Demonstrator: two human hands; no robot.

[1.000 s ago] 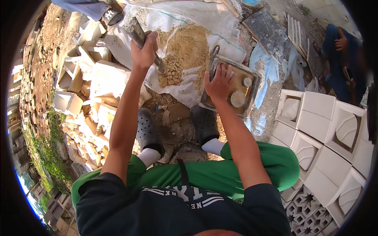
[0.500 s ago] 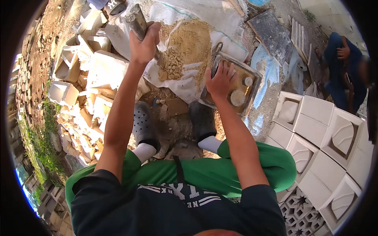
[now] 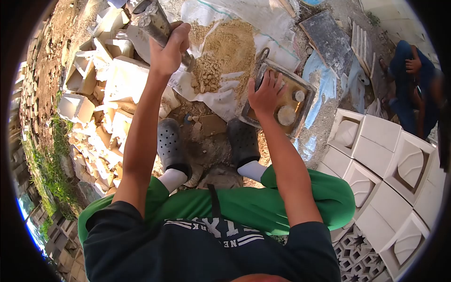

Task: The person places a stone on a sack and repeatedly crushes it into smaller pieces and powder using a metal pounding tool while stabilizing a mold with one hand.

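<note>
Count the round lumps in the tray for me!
2 that I can see: a small lump near the tray's right rim, and a bigger lump below it in the picture. The right hand may hide more.
</note>
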